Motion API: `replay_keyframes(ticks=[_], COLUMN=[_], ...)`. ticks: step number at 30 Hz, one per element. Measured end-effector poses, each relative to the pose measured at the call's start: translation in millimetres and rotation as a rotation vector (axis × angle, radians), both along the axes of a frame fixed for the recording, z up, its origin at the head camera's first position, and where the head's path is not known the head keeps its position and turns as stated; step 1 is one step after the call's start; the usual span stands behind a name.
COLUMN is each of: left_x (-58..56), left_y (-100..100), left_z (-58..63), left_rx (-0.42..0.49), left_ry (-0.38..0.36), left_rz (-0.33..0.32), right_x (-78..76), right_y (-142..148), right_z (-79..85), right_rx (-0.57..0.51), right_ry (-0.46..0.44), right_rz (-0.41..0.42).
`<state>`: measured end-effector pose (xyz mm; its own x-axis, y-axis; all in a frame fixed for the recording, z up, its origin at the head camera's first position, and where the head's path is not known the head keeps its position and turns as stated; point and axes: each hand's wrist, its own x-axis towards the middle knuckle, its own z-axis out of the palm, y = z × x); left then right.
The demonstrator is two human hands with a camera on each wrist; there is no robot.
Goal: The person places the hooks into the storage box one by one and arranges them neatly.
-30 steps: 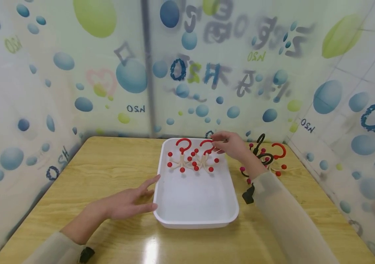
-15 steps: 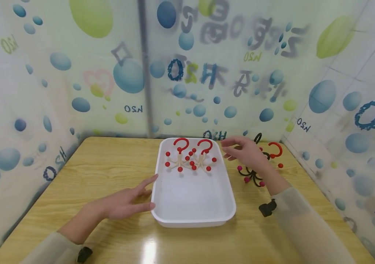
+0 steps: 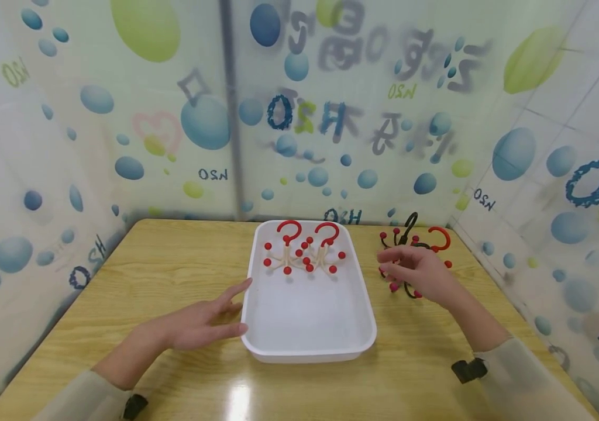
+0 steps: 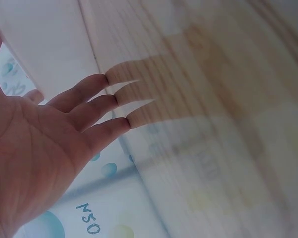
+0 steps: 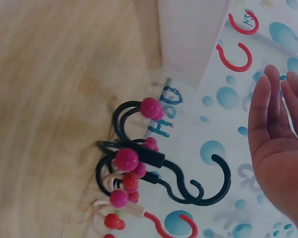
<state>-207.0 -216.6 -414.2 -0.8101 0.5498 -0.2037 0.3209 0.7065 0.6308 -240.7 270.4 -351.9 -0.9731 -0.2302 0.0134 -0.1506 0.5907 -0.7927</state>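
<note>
Against the left rim of the white tray (image 3: pixel 310 354) my left hand (image 3: pixel 194 325) rests its straight fingers and thumb. Two claw-shaped hanger hooks, one (image 3: pixel 287 270) left and one (image 3: pixel 333 269) right, stand side by side at the tray's far end, with red hooks, cream arms and red balls. My right hand (image 3: pixel 423 273), fingers relaxed and holding nothing, hovers right of the tray and partly covers the black hanger hooks (image 3: pixel 410 222). Those carry magenta balls; two black hooks (image 5: pixel 223 181) show in the right wrist view. Beside them stands another red-and-cream hanger hook (image 3: pixel 441 235).
The wooden table (image 3: pixel 183 257) meets a bubble-patterned wall (image 3: pixel 173 187) at the back and on both sides. In the left wrist view the tray's side (image 4: pixel 44 34) rises beside the fingers.
My right hand has moved from the right hanger hook in the tray rightward, over the black hanger hooks. The left hand stays at the tray rim.
</note>
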Motion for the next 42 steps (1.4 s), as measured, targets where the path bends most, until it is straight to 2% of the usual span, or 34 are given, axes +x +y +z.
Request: replay_keyframes(ticks=[9, 16, 21, 29, 42], left_x=[-0.8, 0.1, -0.4, 0.6, 1.2], left_y=[0.0, -0.2, -0.4, -0.9, -1.2], left_z=[-1.9, -1.3, -1.6, -1.3, -0.4], left_rx=[-0.001, -0.001, -0.003, -0.002, 0.022], left_ry=[0.005, 0.009, 0.012, 0.01, 0.015], left_rz=[-0.009, -0.009, -0.007, 0.001, -0.01], right_x=[22.4, 27.8, 21.9, 3.5, -29.7], right_y=[31.0, 60.5, 81.7, 101.3, 93.4], right_z=[-12.0, -14.7, -18.9, -23.4, -32.9], right_rx=[0.032, 0.004, 0.002, -0.02, -0.031], right_ry=[0.042, 0.073, 0.107, 0.095, 0.049], right_rz=[-0.015, -0.034, -0.081, -0.15, -0.17])
